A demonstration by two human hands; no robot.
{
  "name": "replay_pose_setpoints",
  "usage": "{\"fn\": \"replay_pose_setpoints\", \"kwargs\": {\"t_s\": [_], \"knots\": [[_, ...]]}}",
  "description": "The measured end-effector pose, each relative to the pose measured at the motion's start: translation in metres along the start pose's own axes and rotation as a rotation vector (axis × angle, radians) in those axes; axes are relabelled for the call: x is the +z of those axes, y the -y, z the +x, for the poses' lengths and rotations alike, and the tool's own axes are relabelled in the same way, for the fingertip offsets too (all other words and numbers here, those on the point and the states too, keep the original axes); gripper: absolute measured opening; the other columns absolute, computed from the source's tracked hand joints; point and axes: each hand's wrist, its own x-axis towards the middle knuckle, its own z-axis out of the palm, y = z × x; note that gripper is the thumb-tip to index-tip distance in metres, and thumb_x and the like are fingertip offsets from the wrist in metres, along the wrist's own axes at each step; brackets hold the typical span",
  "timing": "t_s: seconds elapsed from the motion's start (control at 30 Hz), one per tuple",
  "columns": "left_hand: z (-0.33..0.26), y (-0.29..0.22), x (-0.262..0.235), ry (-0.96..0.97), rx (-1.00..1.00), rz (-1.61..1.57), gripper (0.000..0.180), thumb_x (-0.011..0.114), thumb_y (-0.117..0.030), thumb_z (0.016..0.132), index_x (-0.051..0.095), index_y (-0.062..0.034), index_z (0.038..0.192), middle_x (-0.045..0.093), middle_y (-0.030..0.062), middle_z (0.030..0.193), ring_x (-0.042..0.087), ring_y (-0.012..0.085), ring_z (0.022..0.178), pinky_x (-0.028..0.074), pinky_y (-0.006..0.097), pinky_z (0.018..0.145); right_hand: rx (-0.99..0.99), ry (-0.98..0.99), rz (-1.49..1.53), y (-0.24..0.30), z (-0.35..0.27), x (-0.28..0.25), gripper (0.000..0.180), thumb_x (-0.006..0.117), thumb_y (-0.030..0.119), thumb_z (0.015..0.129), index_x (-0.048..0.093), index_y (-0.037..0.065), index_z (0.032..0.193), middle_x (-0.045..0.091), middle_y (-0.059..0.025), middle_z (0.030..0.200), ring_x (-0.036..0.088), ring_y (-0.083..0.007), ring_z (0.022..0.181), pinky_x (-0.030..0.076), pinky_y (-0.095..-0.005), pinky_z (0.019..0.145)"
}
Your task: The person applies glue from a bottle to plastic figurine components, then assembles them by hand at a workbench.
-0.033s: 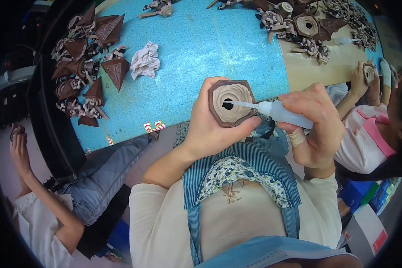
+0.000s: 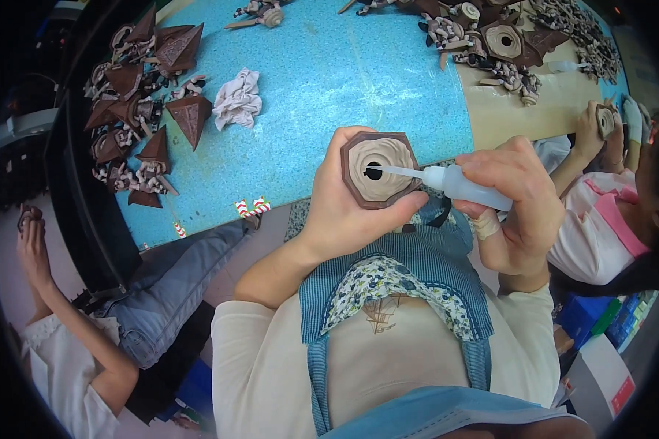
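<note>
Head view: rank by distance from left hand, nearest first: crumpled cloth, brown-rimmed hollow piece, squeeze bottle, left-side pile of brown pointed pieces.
1. Brown-rimmed hollow piece: in the left hand's grip.
2. Squeeze bottle: to that hand's right.
3. Crumpled cloth: ahead and left.
4. Pile of brown pointed pieces: farther left, past the cloth.

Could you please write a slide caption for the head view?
Left hand holding a brown piece, right hand holding a whitish bottle, nozzle at the hole.

Brown faceted piece [image 2: 380, 187] (tan hollow), translucent bottle [image 2: 476, 190], nozzle [image 2: 401, 171] at hole [image 2: 375, 175]
</note>
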Motion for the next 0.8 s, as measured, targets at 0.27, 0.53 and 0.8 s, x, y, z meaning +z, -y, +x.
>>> {"fn": "replay_pose_setpoints", "kwargs": {"t_s": [0.27, 0.53, 0.8], "knots": [[-0.001, -0.015, -0.009, -0.053, -0.116, 0.173, 0.064, 0.087, -0.007, 0.066, 0.046, -0.0012, 0.115, 0.061, 0.0061, 0.1, 0.06, 0.0121, 0.092, 0.049, 0.027, 0.082, 0.347, -0.191, 0.463, -0.024, -0.023, 0.011, 0.028, 0.071, 0.003, 0.081, 0.055, -0.003, 0.103, 0.064, -0.0155, 0.095, 0.061, -0.0203, 0.081, 0.049, -0.0305, 0.072], [0.0, -0.023, -0.018, -0.05, -0.139, 0.306, 0.063, 0.087, -0.009, 0.065, 0.047, -0.0005, 0.113, 0.061, 0.0059, 0.099, 0.061, 0.0117, 0.091, 0.05, 0.027, 0.081, 0.235, -0.099, 0.397, -0.032, -0.021, 0.015, 0.025, 0.071, -0.001, 0.077, 0.057, -0.002, 0.097, 0.066, -0.0163, 0.088, 0.062, -0.022, 0.076, 0.049, -0.0314, 0.068], [-0.001, -0.02, -0.016, -0.028, -0.141, 0.282, 0.064, 0.087, -0.008, 0.066, 0.047, -0.0001, 0.114, 0.061, 0.0066, 0.099, 0.062, 0.0125, 0.09, 0.051, 0.027, 0.081, 0.041, 0.015, 0.131, -0.024, -0.004, 0.01, 0.031, 0.072, -0.002, 0.066, 0.059, -0.001, 0.094, 0.066, -0.0141, 0.085, 0.058, -0.0261, 0.066, 0.043, -0.0355, 0.062]]}}
